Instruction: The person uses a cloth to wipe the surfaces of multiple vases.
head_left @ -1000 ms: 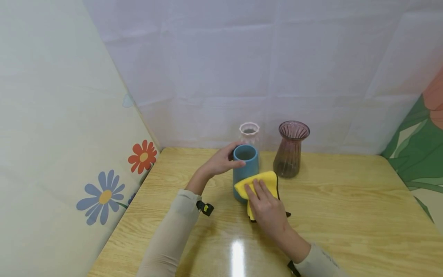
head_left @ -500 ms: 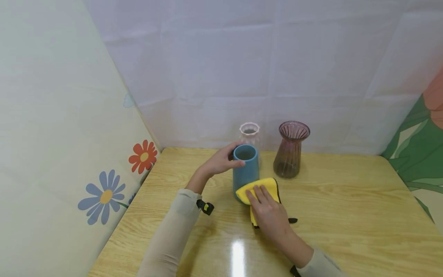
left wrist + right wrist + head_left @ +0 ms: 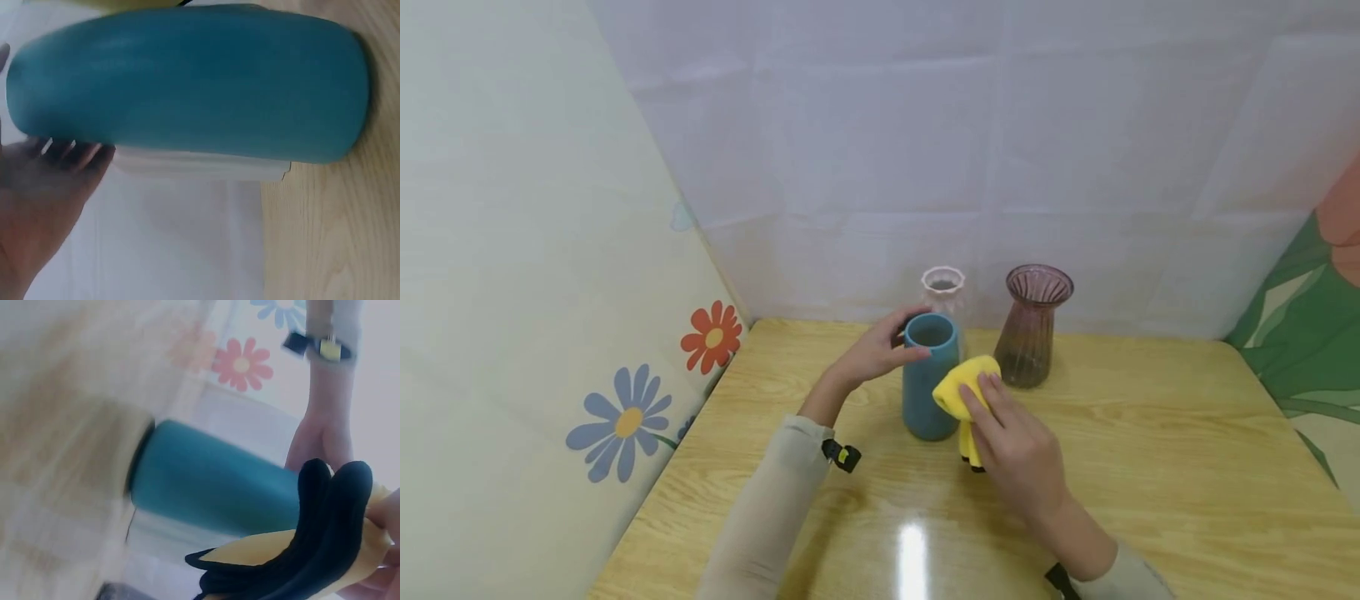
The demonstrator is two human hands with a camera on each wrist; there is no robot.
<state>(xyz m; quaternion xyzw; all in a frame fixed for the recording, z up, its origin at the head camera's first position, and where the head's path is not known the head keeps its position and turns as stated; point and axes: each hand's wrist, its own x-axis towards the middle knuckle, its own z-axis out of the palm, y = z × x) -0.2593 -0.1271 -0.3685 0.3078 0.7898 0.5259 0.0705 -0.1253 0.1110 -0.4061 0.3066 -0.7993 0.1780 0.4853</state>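
Note:
A blue vase (image 3: 928,392) stands upright on the wooden table. My left hand (image 3: 874,350) grips it near the rim, thumb at the front and fingers round the far left side. In the left wrist view the vase's blue wall (image 3: 200,87) fills the top, with my left fingers (image 3: 69,156) against its side. My right hand (image 3: 1022,446) holds a folded yellow cloth (image 3: 967,387) with dark edging, right at the vase's right side. Seen from the right wrist, the cloth's dark edging (image 3: 331,531) bunches in front of the vase's upper end.
Behind the blue vase stands a white vase (image 3: 943,287) with a scalloped rim, mostly hidden. A purple ribbed glass vase (image 3: 1028,333) is to its right. A white sheet (image 3: 880,150) hangs at the back edge of the table (image 3: 1165,433).
My right hand has moved down the vase with the cloth, then back up and to the right, baring more of the vase's lower front. My left hand keeps its grip.

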